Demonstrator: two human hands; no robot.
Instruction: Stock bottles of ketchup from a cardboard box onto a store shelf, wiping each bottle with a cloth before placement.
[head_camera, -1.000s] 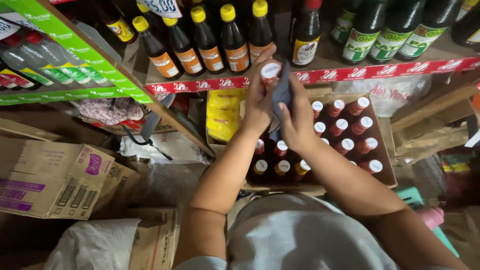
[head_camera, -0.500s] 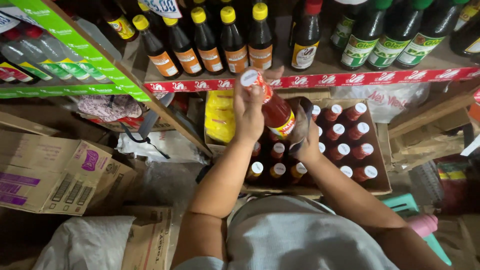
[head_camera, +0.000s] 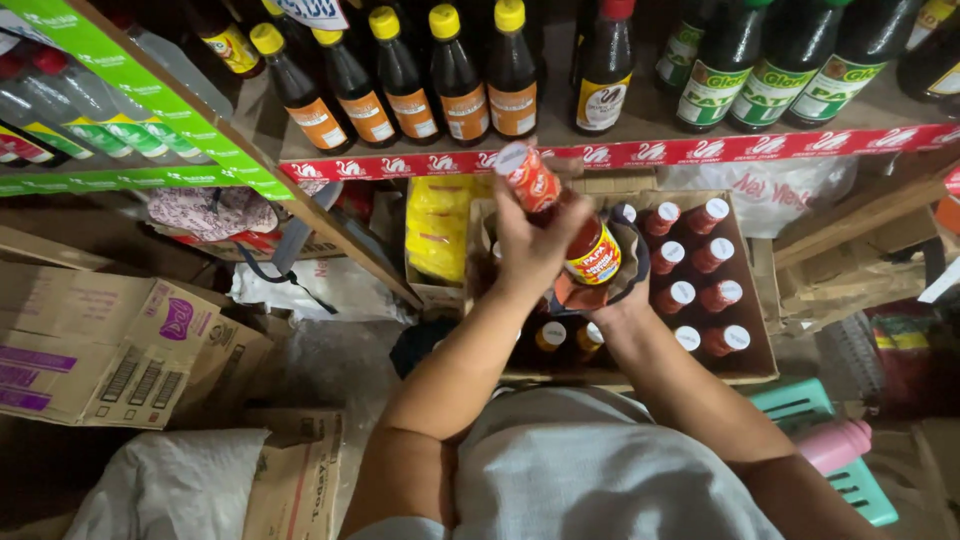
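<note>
My left hand (head_camera: 532, 240) grips the upper body of a red sauce bottle (head_camera: 560, 215) with a white cap, tilted with its cap up and to the left. My right hand (head_camera: 618, 290) is under the bottle's base, holding a dark cloth (head_camera: 632, 262) against it. Both hands hover over an open cardboard box (head_camera: 755, 330) with several white-capped red bottles standing in it.
A shelf with a red edge strip (head_camera: 700, 148) carries dark bottles with yellow caps (head_camera: 455, 85) and green-labelled bottles (head_camera: 770, 70). Yellow packets (head_camera: 438, 230) sit left of the box. Flattened cartons (head_camera: 100, 340) and a white sack (head_camera: 170, 485) lie left; a teal stool (head_camera: 840, 450) right.
The bottle was lowered from the shelf edge and tilted; the cloth moved from the cap down to the base under my right hand.
</note>
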